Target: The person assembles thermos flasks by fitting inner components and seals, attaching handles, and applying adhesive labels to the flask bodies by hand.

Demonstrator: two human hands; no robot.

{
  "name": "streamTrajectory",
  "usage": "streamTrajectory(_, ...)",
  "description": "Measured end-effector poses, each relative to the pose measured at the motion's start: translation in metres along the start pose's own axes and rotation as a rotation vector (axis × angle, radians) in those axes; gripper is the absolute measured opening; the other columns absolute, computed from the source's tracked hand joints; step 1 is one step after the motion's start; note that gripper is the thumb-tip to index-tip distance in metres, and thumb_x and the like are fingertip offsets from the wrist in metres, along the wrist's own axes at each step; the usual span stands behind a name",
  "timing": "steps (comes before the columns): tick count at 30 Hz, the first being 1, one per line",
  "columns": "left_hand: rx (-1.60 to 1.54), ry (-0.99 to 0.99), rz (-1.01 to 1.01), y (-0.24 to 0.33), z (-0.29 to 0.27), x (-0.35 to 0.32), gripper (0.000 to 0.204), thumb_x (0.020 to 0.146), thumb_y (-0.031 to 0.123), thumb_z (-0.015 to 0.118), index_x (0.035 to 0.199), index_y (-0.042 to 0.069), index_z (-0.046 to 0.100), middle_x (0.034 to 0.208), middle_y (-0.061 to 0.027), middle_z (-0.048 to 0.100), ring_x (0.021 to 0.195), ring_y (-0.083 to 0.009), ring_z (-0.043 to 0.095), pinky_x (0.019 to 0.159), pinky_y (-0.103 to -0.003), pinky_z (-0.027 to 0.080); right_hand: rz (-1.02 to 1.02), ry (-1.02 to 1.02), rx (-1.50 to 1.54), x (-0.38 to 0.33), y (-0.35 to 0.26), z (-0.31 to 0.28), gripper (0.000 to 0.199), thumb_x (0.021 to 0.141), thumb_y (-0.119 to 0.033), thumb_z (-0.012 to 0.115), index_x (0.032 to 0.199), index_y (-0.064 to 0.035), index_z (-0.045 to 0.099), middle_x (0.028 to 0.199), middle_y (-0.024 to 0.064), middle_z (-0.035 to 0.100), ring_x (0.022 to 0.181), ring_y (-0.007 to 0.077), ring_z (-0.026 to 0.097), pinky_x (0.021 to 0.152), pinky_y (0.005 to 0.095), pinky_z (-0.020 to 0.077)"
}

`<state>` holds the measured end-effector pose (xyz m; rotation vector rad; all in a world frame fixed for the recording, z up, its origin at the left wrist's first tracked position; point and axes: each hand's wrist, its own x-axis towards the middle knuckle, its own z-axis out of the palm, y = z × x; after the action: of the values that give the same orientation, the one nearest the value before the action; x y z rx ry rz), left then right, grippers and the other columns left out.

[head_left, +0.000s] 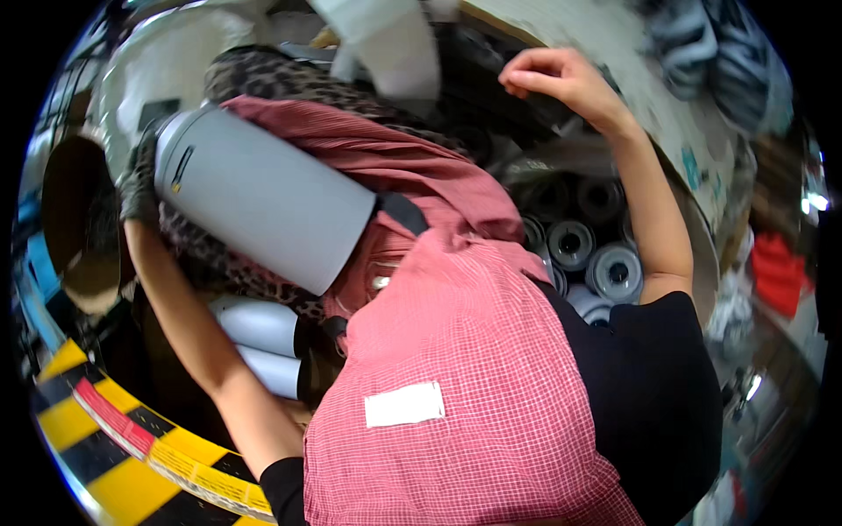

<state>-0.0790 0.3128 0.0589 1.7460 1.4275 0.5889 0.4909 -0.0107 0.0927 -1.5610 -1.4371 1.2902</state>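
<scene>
A large light-grey cylindrical housing (267,202) lies tilted across my lap, over the red checked apron and leopard-print cloth. It has a small dark slot with a yellowish spot near its far left end. My left hand (139,182), in a dark glove, grips that end; its fingers are partly hidden behind the rim. Raised off to the far right, my right hand (557,81) is bare, fingers curled together with nothing visible in them. The red checked apron (465,368) covers my front and bears a white patch (405,404).
Several grey round parts with dark centres (614,272) are packed at my right side. Grey cylinders (259,346) lie at the left below the housing. A black-and-yellow striped edge (132,456) curves along the lower left. White sheet material (386,44) hangs at the top, blurred.
</scene>
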Motion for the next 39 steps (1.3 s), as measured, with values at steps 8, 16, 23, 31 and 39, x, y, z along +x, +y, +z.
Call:
streamTrajectory(8, -0.466, -0.293, 0.074, 0.075, -0.079, -0.071, 0.064, 0.091, 0.036, 0.065, 0.142, 0.001, 0.049, 0.146, -0.0178, 0.05, 0.134, -0.029, 0.05, 0.112, -0.042, 0.04, 0.792, 0.337, -0.49, -0.197, 0.173, 0.073, 0.036, 0.091, -0.029, 0.068, 0.116, -0.003, 0.07, 0.115, 0.02, 0.07, 0.107, 0.0407, 0.065, 0.093, 0.0473, 0.0507)
streamTrajectory(16, 0.242, -0.205, 0.343, 0.151, -0.052, -0.095, 0.027, 0.102, 0.025, 0.054, 0.112, 0.002, 0.064, 0.104, -0.006, 0.065, 0.1, -0.0158, 0.057, 0.092, -0.03, 0.046, 1.404, 1.091, -0.232, -0.108, 0.358, 0.194, 0.071, 0.092, -0.047, 0.062, 0.145, -0.0042, 0.044, 0.141, 0.0255, 0.052, 0.12, 0.0434, 0.056, 0.092, 0.0539, 0.0504)
streamTrajectory(23, 0.09, 0.219, 0.522, 0.096, -0.098, -0.136, 0.034, 0.105, 0.03, 0.051, 0.119, 0.002, 0.063, 0.112, -0.012, 0.065, 0.104, -0.0209, 0.061, 0.094, -0.033, 0.048, 1.076, 1.267, 0.126, -0.145, 0.362, 0.191, 0.06, 0.099, -0.03, 0.057, 0.141, 0.0114, 0.045, 0.141, 0.0276, 0.052, 0.125, 0.0383, 0.056, 0.103, 0.0469, 0.0459)
streamTrajectory(31, -0.765, 0.453, 0.221, -0.007, -0.041, -0.176, 0.042, 0.101, 0.023, 0.054, 0.137, 0.001, 0.051, 0.133, -0.012, 0.057, 0.12, -0.0223, 0.057, 0.105, -0.038, 0.046, 0.355, 0.939, 0.521, -0.23, 0.121, 0.053, 0.047, 0.106, -0.032, 0.05, 0.133, 0.0061, 0.059, 0.127, 0.012, 0.066, 0.117, 0.021, 0.061, 0.105, 0.0335, 0.0447)
streamTrajectory(39, 0.586, 0.445, 0.51, 0.037, 0.057, -0.183, 0.041, 0.095, 0.014, 0.058, 0.134, 0.0, 0.053, 0.135, -0.0126, 0.056, 0.122, -0.0247, 0.055, 0.107, -0.035, 0.042, -0.814, 1.016, -0.315, -0.042, -0.087, 0.079, 0.071, 0.102, -0.059, 0.043, 0.134, 0.0041, 0.052, 0.128, 0.0217, 0.058, 0.11, 0.0294, 0.059, 0.09, 0.0412, 0.0465)
